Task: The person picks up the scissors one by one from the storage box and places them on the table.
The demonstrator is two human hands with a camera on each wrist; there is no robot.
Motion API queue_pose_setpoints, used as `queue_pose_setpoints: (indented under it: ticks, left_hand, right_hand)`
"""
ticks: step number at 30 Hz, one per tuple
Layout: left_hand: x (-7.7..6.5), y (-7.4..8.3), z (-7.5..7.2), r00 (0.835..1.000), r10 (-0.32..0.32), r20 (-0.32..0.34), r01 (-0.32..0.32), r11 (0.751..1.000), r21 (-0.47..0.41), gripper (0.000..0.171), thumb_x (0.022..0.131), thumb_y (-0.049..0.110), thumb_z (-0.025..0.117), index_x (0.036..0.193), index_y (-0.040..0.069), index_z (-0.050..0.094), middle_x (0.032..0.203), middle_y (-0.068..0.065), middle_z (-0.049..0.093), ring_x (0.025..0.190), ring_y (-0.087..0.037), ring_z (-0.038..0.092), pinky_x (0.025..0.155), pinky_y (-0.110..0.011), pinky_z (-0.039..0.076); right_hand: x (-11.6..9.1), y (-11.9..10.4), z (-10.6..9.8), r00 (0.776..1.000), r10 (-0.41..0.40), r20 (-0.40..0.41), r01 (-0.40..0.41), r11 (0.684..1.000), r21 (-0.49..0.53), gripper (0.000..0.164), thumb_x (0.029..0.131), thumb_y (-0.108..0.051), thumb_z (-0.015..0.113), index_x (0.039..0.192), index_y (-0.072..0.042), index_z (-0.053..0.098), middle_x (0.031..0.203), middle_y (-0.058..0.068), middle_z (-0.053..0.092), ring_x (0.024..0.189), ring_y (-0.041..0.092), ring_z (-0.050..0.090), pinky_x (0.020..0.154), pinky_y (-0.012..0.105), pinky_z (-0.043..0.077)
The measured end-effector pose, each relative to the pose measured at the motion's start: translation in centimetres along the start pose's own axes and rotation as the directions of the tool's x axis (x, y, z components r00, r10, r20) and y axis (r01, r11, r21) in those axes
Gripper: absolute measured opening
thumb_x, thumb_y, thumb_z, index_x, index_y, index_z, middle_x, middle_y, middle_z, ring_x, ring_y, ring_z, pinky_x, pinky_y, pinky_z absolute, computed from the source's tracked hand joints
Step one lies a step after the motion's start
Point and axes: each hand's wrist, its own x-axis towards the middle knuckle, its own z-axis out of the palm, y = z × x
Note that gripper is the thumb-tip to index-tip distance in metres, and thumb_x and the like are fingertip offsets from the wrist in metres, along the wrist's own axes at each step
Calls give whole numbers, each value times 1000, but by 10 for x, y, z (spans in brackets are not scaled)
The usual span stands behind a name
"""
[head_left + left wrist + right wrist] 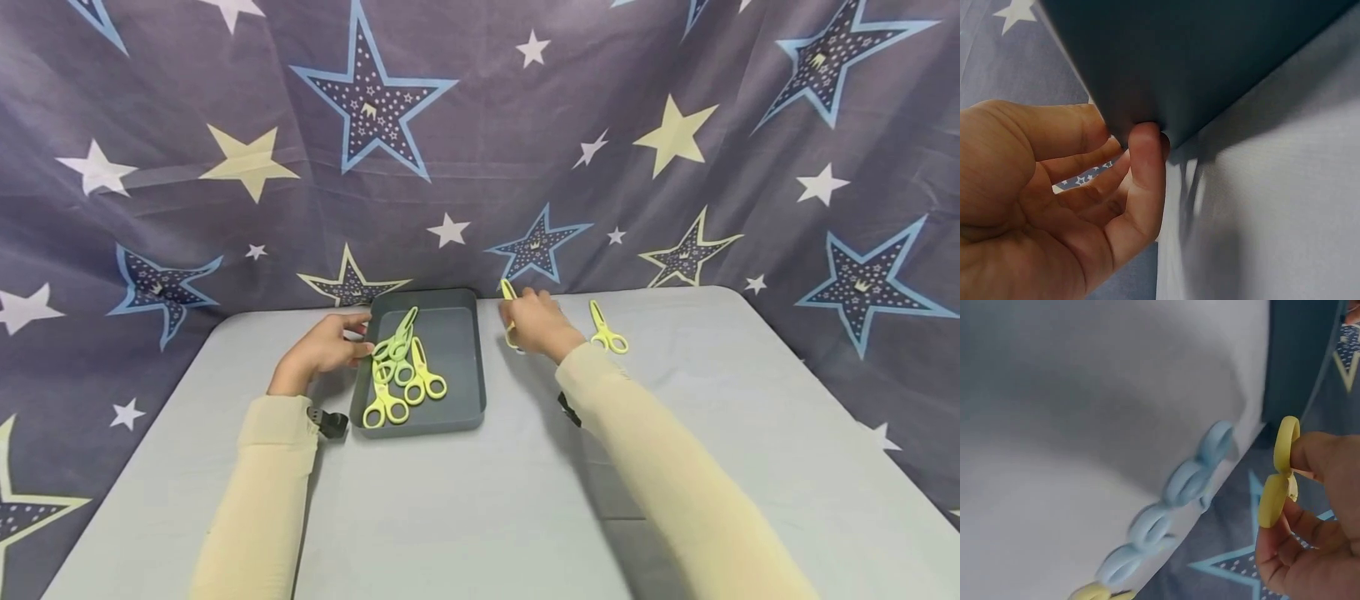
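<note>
My right hand (536, 323) pinches a pair of yellow scissors (1282, 450) by the handle loops, beside the tray's right wall. My left hand (326, 343) grips the left side of a dark grey tray (461, 367), its fingertips at the rim and outer wall (1147, 75). In the tray lie yellow scissors (386, 403), another yellow pair (426, 382) and overlapping light green scissors (397, 346). Two pairs of light blue scissors (1188, 481) lie in a row on the table, mostly hidden behind my right hand in the head view.
One more yellow pair of scissors (609, 335) lies on the table right of my right hand. A pale cloth covers the table (450, 517). Behind its back edge hangs a grey curtain (480, 150) with stars.
</note>
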Motion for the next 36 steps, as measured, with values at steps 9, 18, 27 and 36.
queue_pose_setpoints:
  ticks: [9, 18, 27, 36]
  left_hand:
    - [-2, 3, 1, 1000, 7, 9, -7, 1000, -20, 69, 98, 4, 66, 157, -6, 32, 143, -36, 47, 92, -28, 70, 79, -34, 62]
    - [-2, 3, 1, 1000, 15, 15, -15, 1000, -25, 69, 98, 4, 66, 157, -6, 31, 143, -37, 47, 98, -33, 69, 80, -35, 62]
    - [-5, 2, 0, 1000, 28, 11, -27, 999, -20, 68, 98, 3, 65, 156, -7, 32, 142, -37, 47, 94, -30, 70, 77, -33, 62]
    - [-1, 1, 1, 999, 29, 13, -29, 999, -19, 68, 98, 3, 64, 156, -7, 32, 141, -37, 47, 91, -28, 70, 76, -34, 62]
  right_hand:
    - [-16, 35, 5, 999, 48, 0, -48, 998, -49, 13, 82, -10, 74, 93, -11, 66, 94, 13, 64, 95, 36, 59, 83, 50, 51]
    - [-32, 67, 12, 992, 125, 1, -125, 990, -63, 8, 84, -9, 71, 88, -12, 66, 95, 17, 64, 91, 41, 58, 80, 54, 51]
    - [-42, 87, 6, 990, 139, -2, -139, 988, -69, 13, 82, -10, 74, 92, -11, 65, 94, 18, 62, 91, 43, 57, 79, 56, 51]
    - [-55, 110, -2, 988, 150, -25, -151, 986, -71, 13, 77, -5, 72, 87, -10, 66, 89, 17, 62, 89, 42, 57, 77, 57, 50]
